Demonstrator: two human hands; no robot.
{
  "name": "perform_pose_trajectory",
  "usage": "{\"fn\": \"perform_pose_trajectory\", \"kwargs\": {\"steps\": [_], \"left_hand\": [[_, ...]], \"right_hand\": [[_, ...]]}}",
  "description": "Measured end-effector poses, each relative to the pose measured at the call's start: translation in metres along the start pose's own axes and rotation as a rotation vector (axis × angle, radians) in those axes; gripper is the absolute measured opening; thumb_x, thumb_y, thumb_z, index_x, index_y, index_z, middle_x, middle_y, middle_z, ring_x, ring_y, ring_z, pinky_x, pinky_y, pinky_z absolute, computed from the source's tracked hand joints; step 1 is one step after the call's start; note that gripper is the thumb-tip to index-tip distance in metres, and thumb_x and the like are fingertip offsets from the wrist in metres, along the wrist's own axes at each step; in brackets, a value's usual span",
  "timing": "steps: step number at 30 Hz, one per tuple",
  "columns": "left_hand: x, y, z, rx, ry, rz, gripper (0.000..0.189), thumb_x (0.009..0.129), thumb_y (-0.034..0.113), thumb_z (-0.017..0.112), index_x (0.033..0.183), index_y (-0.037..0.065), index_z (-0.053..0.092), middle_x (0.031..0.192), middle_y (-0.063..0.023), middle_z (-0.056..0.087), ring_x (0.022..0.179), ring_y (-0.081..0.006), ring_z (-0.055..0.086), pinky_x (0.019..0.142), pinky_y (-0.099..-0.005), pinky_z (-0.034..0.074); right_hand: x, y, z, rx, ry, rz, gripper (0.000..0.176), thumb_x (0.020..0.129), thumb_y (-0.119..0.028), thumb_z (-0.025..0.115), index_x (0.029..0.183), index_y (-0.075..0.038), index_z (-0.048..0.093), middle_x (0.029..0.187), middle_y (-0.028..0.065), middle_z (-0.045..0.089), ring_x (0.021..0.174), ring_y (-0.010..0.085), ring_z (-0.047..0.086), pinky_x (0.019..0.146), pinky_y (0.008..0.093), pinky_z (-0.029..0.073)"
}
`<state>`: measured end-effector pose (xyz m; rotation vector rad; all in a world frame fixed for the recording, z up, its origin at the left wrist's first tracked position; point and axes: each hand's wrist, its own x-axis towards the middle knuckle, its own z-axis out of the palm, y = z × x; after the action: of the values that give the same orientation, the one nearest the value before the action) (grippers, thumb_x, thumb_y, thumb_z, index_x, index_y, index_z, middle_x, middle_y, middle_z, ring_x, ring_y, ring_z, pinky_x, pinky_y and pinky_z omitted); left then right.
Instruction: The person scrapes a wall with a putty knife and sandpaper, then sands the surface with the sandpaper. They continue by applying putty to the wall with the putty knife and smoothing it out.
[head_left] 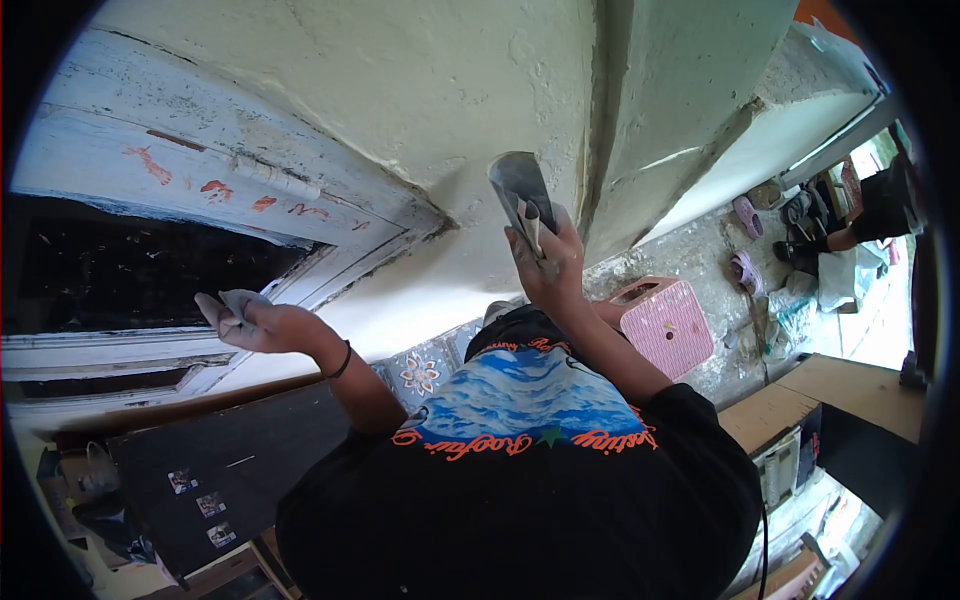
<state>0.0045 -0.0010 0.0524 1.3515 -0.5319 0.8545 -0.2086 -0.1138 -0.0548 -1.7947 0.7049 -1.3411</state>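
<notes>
My right hand (548, 262) is closed around a grey curved sheet (520, 185), which stands up from the fingers close to the pale wall (440, 85). Folds or a smaller grey piece show at its lower end. To the left, my left hand (262, 325) is raised in front of the window frame (240, 185), its fingers bent together and coated grey. A pale greyish thing shows at those fingertips, too unclear to name. The frame has flaking white paint and reddish marks.
A pink stool (668, 330) stands beyond my right forearm. Pink clogs (746, 272) lie on the stained floor, near a person's leg (845, 238) and plastic bags. At lower left is a dark panel (260, 440); brown boards (850, 395) are at lower right.
</notes>
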Motion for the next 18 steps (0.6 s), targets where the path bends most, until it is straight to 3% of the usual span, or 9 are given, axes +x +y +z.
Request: {"fn": "perform_pose_trajectory", "kwargs": {"steps": [1,3,5,6,10,12,13,16,18], "left_hand": [[-0.004,-0.010,0.002,-0.001,-0.017,0.008,0.045,0.077,0.002,0.033,0.120,-0.012,0.035,0.134,-0.0253,0.034,0.119,-0.0298,0.041,0.096,-0.0315,0.034],[-0.014,-0.038,0.002,0.130,-0.176,0.139,0.047,0.088,0.012,0.036,0.129,-0.007,0.021,0.141,-0.0297,0.010,0.130,-0.0369,0.023,0.102,-0.0367,0.028],[-0.028,-0.045,0.014,0.102,-0.184,0.212,0.055,0.094,0.031,0.038,0.130,-0.006,0.020,0.142,-0.0294,0.002,0.133,-0.0389,0.012,0.104,-0.0428,0.024],[-0.034,-0.034,0.021,0.170,-0.213,0.184,0.065,0.093,0.043,0.035,0.132,-0.007,0.018,0.142,-0.0298,-0.002,0.134,-0.0405,0.006,0.106,-0.0482,0.019],[-0.038,-0.058,0.028,0.415,-0.129,0.339,0.066,0.094,0.045,0.027,0.132,-0.008,0.022,0.141,-0.0312,0.005,0.133,-0.0427,0.005,0.106,-0.0522,0.014],[-0.038,-0.060,0.031,0.411,-0.125,0.342,0.065,0.094,0.046,0.026,0.132,-0.007,0.023,0.140,-0.0320,0.006,0.133,-0.0422,0.004,0.106,-0.0511,0.016],[-0.038,-0.059,0.029,0.411,-0.121,0.348,0.065,0.094,0.046,0.024,0.132,-0.007,0.025,0.140,-0.0328,0.007,0.133,-0.0417,0.003,0.105,-0.0501,0.017],[-0.038,-0.061,0.029,0.421,-0.120,0.365,0.063,0.094,0.044,0.023,0.132,-0.007,0.024,0.140,-0.0326,0.007,0.133,-0.0413,0.004,0.105,-0.0508,0.016],[-0.037,-0.061,0.030,0.415,-0.118,0.377,0.063,0.094,0.044,0.023,0.132,-0.007,0.024,0.140,-0.0325,0.006,0.133,-0.0411,0.004,0.105,-0.0509,0.016]], "right_hand": [[-0.001,0.007,0.005,-0.119,0.128,-0.029,0.022,0.076,-0.006,0.065,0.096,-0.002,0.060,0.094,0.0154,0.055,0.080,0.0301,0.058,0.066,0.0358,0.046],[-0.006,0.028,0.011,-0.151,0.139,-0.062,0.025,0.075,-0.005,0.064,0.100,-0.003,0.059,0.097,0.0168,0.053,0.080,0.0335,0.057,0.067,0.0374,0.047],[-0.012,0.042,0.017,-0.291,0.009,0.015,0.049,0.067,0.001,0.062,0.114,-0.011,0.057,0.104,0.0175,0.050,0.087,0.0334,0.056,0.072,0.0390,0.048],[-0.013,0.042,0.019,-0.281,0.007,0.039,0.050,0.068,-0.001,0.063,0.116,-0.012,0.057,0.097,0.0164,0.052,0.084,0.0330,0.057,0.070,0.0385,0.049],[0.001,0.042,0.024,-0.243,0.054,-0.031,0.047,0.068,-0.004,0.064,0.114,-0.011,0.058,0.090,0.0145,0.053,0.076,0.0326,0.057,0.063,0.0380,0.049],[0.031,0.026,0.014,-0.248,0.205,-0.119,0.016,0.070,-0.004,0.066,0.085,-0.002,0.061,0.086,0.0175,0.058,0.069,0.0349,0.059,0.057,0.0381,0.047],[0.050,0.016,0.010,-0.216,0.270,-0.181,0.012,0.069,-0.004,0.068,0.079,-0.002,0.062,0.076,0.0152,0.058,0.062,0.0336,0.059,0.053,0.0374,0.046],[0.054,0.016,0.009,-0.215,0.266,-0.206,0.011,0.070,-0.004,0.067,0.080,-0.002,0.062,0.072,0.0148,0.058,0.059,0.0330,0.059,0.051,0.0364,0.046],[0.035,0.030,0.011,-0.260,0.144,-0.170,0.009,0.071,-0.003,0.065,0.079,-0.001,0.061,0.068,0.0141,0.059,0.056,0.0329,0.059,0.050,0.0360,0.046]]}}
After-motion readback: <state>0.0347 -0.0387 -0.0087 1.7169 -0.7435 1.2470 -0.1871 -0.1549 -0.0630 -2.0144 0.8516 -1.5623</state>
